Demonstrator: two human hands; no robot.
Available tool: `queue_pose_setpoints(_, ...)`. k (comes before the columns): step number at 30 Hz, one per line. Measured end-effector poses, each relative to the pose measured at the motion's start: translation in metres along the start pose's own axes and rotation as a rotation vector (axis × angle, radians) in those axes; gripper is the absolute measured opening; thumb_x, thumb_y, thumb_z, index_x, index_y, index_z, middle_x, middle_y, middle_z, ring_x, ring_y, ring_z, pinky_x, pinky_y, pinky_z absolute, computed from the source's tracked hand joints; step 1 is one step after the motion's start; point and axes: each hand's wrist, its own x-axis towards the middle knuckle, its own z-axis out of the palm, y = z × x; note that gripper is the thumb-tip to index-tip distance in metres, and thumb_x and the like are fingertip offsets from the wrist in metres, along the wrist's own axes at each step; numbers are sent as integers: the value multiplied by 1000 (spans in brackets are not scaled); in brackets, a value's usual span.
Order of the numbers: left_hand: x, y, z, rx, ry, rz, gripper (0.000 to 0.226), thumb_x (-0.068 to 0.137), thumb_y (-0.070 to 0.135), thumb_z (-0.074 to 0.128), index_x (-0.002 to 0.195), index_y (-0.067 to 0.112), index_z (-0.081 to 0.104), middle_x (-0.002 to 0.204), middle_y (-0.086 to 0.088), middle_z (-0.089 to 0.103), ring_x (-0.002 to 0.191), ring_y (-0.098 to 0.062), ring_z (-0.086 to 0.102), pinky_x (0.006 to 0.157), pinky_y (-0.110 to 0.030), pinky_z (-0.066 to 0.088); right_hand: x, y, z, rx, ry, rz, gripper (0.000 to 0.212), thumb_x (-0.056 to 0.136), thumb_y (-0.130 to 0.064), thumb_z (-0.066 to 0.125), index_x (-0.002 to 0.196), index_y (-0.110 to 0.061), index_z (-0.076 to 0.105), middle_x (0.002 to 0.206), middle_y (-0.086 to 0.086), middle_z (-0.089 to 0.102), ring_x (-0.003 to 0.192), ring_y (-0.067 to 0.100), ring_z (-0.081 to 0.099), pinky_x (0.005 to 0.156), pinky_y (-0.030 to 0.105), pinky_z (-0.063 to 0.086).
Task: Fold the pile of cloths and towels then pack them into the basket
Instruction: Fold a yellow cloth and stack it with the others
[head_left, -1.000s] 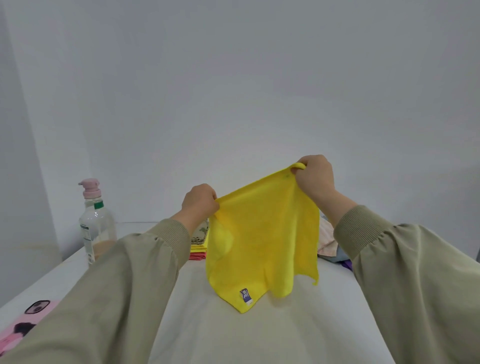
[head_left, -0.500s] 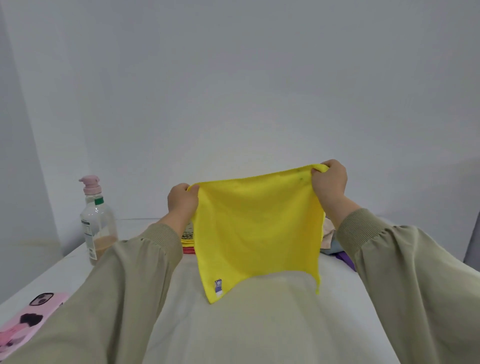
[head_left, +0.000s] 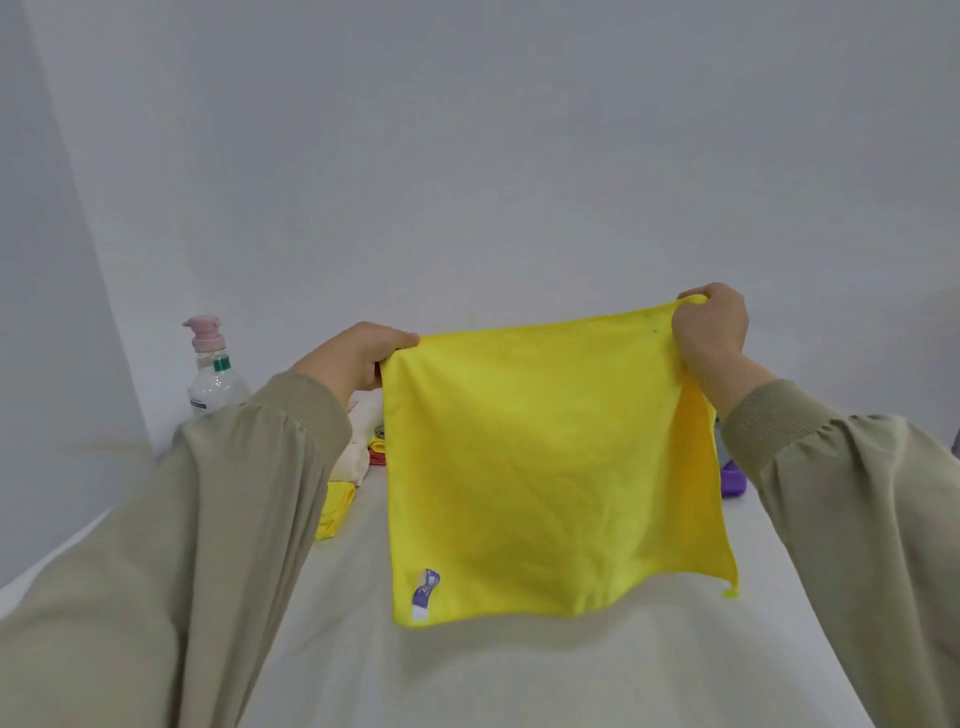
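Note:
A yellow cloth (head_left: 545, 467) hangs spread flat in the air above the white table (head_left: 467, 675), a small purple tag at its lower left corner. My left hand (head_left: 358, 358) pinches its top left corner. My right hand (head_left: 711, 332) pinches the top right corner, a little higher. Behind the cloth on the left lie folded cloths (head_left: 358, 457): a cream one, a yellow one and red and yellow edges. A purple cloth (head_left: 732, 480) peeks out at the right. The basket is not in view.
A clear pump bottle (head_left: 210, 374) with a pink top stands at the back left by the wall. Grey walls close the table at the back and left.
My hands have moved apart, stretching the yellow cloth from a bunched drape into a flat square. The phone at the lower left has left the view.

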Motion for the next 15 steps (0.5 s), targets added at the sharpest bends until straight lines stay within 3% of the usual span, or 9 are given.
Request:
queue_pose_setpoints(3,25,-16,1,208,38,14,17,94,-2,51,106,0,63,97,-16,61,82,-26,59,81,-36,52,4,21,15,-121,-99,4,39,84,2,41,116,-8,59,124,13,55,95,25,51,74,31,38)
queue_pose_setpoints(5,42,-32,7,414,81,40,15,92,-3,51,94,5,63,95,-15,60,83,-27,59,81,-35,50,5,39,30,-222,-148,-16,40,84,5,41,118,-8,58,124,13,54,102,27,52,74,31,38)
queue_pose_setpoints(8,70,-67,18,841,199,131,25,91,9,54,113,7,66,113,-11,64,103,-30,61,81,-34,48,7,74,59,-402,-202,-64,38,83,7,43,112,-9,61,117,15,59,101,31,54,71,33,39)
queue_pose_setpoints(10,82,-96,28,1030,315,143,27,89,11,53,114,9,65,119,-12,63,110,-31,58,80,-34,45,7,103,80,-579,-245,-115,33,83,4,45,107,-9,64,112,19,61,103,37,55,75,37,45)
queue_pose_setpoints(13,104,-136,45,1011,327,142,29,88,4,49,114,8,62,119,-14,62,108,-34,59,80,-36,46,4,142,106,-869,-290,-187,23,85,-5,52,102,-3,67,105,20,63,101,37,59,81,38,51)
queue_pose_setpoints(15,116,-154,52,920,271,94,18,84,-2,50,91,4,66,102,-16,69,90,-33,65,68,-34,50,0,161,117,-924,-340,-135,19,89,-13,55,102,-2,65,102,19,65,101,37,61,85,39,49)
